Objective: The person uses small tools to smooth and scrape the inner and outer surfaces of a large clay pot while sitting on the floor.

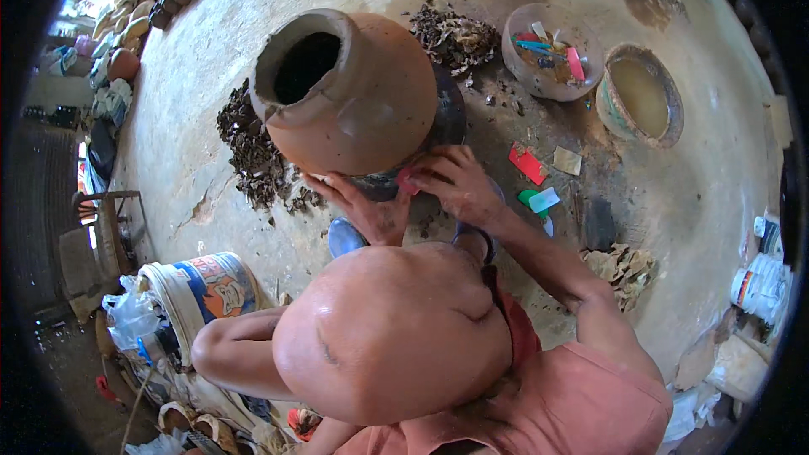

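A large brown clay pot point(379, 109) with a wide neck and a dark opening sits on a dark round base point(451, 109) in front of me. My left hand point(375, 212) rests at the pot's lower near side, its fingers stretched out along the clay. Just to its right, my right hand point(459, 188) pinches a small red scraper point(408, 181) against the lower wall of the pot. The scraper's edge is partly hidden by my fingers. Heaps of dark clay shavings point(257, 152) lie around the base.
At the right stand a clear plastic bowl point(516, 55) of coloured tools and a bucket of murky water point(639, 97). A red flat piece point(527, 163), a beige square point(567, 160) and a green piece point(538, 200) lie nearby. At my left is a white bucket point(190, 286).
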`<state>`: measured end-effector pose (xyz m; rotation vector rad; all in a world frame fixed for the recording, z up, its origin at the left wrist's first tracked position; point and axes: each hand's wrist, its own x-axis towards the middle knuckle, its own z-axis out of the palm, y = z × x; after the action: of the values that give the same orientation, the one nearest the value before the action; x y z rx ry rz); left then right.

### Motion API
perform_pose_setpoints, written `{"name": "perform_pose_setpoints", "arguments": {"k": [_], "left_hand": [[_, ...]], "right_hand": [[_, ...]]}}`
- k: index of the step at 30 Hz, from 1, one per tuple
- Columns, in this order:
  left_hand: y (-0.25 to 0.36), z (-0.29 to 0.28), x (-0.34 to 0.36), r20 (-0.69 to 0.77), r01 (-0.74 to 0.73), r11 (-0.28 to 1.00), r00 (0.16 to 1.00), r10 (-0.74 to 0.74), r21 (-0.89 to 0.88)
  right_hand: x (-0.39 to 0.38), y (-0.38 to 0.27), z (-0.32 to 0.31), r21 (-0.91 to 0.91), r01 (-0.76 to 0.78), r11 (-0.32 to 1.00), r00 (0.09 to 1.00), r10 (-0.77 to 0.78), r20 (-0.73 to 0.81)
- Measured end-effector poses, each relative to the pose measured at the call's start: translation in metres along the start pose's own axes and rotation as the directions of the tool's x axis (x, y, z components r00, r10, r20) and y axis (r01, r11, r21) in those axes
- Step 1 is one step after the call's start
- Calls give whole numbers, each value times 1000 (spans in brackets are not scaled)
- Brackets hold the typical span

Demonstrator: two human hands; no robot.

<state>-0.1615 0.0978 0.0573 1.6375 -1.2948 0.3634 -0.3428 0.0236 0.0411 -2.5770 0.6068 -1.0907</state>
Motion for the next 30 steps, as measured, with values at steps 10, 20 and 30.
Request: {"name": "perform_pose_setpoints", "arguments": {"k": [10, 20, 30], "left_hand": [[-34, -51, -67, 693, 659, 637, 672, -261, -399], [-81, -81, 39, 327, 692, 608, 721, -611, -389], [3, -45, 91, 355, 368, 899, 894, -272, -239]], "right_hand": [[-19, -41, 22, 542, -523, 658, 851, 442, 285], [6, 22, 58, 298, -928, 224, 277, 949, 149], [36, 19, 105, 310, -908, 283, 328, 939, 103]]}}
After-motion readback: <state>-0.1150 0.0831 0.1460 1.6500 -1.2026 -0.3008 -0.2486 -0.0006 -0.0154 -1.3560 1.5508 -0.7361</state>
